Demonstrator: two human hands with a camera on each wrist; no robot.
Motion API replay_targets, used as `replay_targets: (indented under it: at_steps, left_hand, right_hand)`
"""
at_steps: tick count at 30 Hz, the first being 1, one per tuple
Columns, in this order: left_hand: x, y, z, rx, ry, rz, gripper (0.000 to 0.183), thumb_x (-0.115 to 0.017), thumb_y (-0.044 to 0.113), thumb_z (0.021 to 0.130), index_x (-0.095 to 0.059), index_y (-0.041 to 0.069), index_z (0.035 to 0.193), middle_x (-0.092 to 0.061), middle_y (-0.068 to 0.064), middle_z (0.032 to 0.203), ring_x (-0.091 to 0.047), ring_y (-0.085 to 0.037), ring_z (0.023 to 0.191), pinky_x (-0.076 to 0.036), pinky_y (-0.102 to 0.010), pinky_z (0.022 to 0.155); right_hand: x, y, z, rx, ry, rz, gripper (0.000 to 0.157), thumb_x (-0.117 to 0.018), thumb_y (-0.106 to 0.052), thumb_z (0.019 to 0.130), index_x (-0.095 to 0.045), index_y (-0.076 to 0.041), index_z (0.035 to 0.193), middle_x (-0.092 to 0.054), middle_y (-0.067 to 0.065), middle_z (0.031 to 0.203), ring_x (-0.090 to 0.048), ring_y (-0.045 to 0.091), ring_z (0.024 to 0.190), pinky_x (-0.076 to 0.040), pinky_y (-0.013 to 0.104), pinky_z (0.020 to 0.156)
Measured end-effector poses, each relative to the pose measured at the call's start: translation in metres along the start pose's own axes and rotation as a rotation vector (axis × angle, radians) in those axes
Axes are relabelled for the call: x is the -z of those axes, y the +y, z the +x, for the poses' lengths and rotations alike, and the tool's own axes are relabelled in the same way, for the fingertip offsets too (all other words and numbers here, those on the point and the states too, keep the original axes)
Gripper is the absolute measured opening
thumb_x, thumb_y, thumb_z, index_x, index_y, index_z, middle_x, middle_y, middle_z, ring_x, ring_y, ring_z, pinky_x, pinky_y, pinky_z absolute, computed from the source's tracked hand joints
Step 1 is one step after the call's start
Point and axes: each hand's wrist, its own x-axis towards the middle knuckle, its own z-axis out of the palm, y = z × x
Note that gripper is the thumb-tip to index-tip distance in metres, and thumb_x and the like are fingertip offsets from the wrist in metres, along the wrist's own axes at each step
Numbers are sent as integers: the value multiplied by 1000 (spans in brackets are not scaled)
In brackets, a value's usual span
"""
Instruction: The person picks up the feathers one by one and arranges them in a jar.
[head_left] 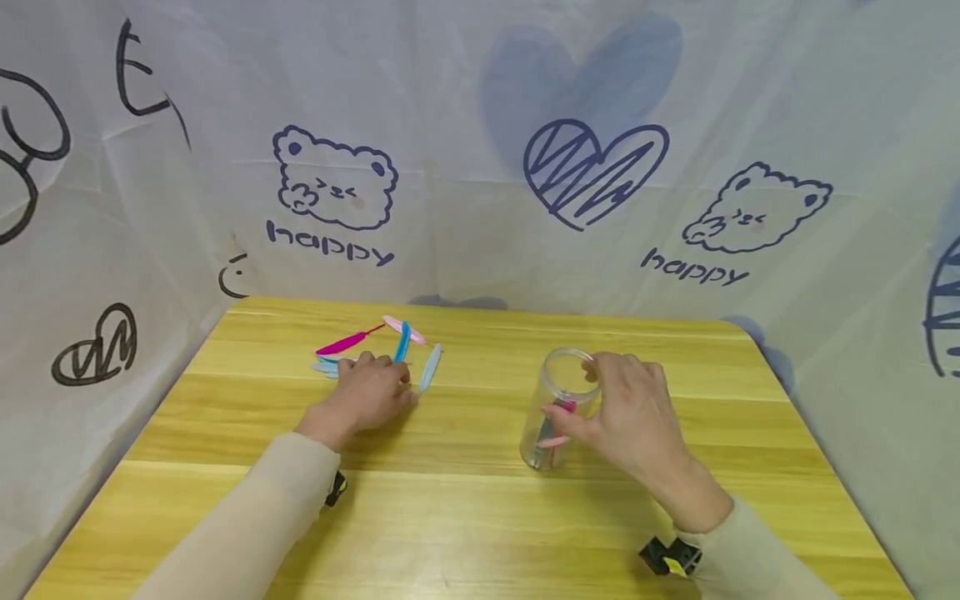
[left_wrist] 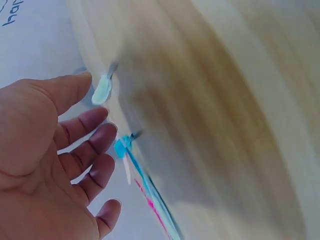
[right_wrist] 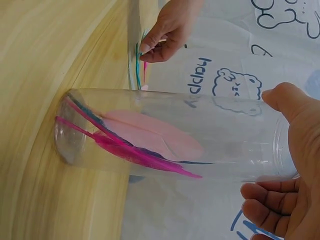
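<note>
We saw the left hand (head_left: 363,393) left of the middle of the head frame, over a loose group of feathers on the table (head_left: 457,517). Its fingers were relaxed and gripped nothing; we could not tell whether a fingertip touched a feather. Above it in the head frame lay a magenta feather (head_left: 342,343), and up and to its right a pink feather (head_left: 405,328) and a bright blue feather (head_left: 402,342), which crossed. A pale blue feather (head_left: 431,368) lay just to its right, and more blue ones showed at its left, partly hidden.

Right of the middle we saw the clear jar (head_left: 532,433) standing mouth up on the table. The right hand (head_left: 633,412) was grasping it near the rim, thumb and fingers on opposite sides. Inside, at the middle of the right wrist frame, we made out a second magenta feather (right_wrist: 135,153), a second pink feather (right_wrist: 160,135) and a dark feather (right_wrist: 97,118).

Behind the table, across the top, hung a white cloth (head_left: 450,100) printed with bears and hearts.
</note>
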Motion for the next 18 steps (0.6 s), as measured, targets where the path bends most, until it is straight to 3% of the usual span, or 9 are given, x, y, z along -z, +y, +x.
replay_targets:
  at_steps: [9, 18]
  left_hand:
    - [-12, 9, 11, -23, -7, 51, 26, -71, 39, 101, -65, 14, 102, -67, -7, 105, -54, -33, 104, -35, -59, 93]
    - [-19, 18, 20, -79, 15, 94, 17, -71, 25, 101, -70, 15, 115, -68, -6, 105, -58, -33, 106, -42, -60, 94]
  right_hand:
    - [2, -2, 0, -39, -21, 26, 67, -93, -52, 70, -61, -4, 104, -67, 11, 92, -62, 28, 80, -40, 44, 78]
    - [4, -3, -1, -45, -29, 21, 68, -92, -53, 72, -61, -4, 106, -69, 12, 93, -62, 28, 80, -41, 45, 80]
